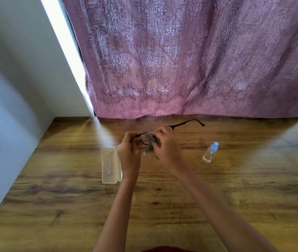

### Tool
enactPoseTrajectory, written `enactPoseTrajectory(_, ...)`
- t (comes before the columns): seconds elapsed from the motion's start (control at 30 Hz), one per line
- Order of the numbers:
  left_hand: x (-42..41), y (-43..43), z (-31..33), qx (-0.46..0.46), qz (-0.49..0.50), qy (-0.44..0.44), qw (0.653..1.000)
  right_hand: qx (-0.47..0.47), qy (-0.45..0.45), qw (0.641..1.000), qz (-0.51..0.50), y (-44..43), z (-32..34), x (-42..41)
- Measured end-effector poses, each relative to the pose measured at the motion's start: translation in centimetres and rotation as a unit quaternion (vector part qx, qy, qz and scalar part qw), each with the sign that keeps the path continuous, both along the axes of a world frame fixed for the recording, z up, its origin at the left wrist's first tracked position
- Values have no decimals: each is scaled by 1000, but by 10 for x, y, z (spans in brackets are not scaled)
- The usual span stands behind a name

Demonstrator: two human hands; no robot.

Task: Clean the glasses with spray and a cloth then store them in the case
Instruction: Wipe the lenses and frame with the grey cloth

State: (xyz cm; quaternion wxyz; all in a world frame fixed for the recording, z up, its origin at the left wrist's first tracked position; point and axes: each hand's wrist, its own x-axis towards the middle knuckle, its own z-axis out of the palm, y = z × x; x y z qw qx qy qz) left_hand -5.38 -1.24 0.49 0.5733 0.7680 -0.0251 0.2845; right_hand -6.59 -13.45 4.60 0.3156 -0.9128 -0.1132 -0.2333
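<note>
You've got the dark thin-framed glasses (181, 124) held up over the brown wood-grain table (235, 188), your left hand (129, 153) curled tight around one end of the frame. Your right hand (166, 148) pinches a small grey cloth (151, 142) onto a lens. The pale translucent plastic case (109, 165) lies open just left of your wrist, and the little clear spray bottle with a blue cap (210, 152) sits off to the right.
</note>
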Motion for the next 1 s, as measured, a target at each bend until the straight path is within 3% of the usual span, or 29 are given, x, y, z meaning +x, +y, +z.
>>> enactPoseTrajectory(1.0, 1, 0, -1, 12, -5, -18, 1000, 6, -23, 999, 23, 10, -4, -13)
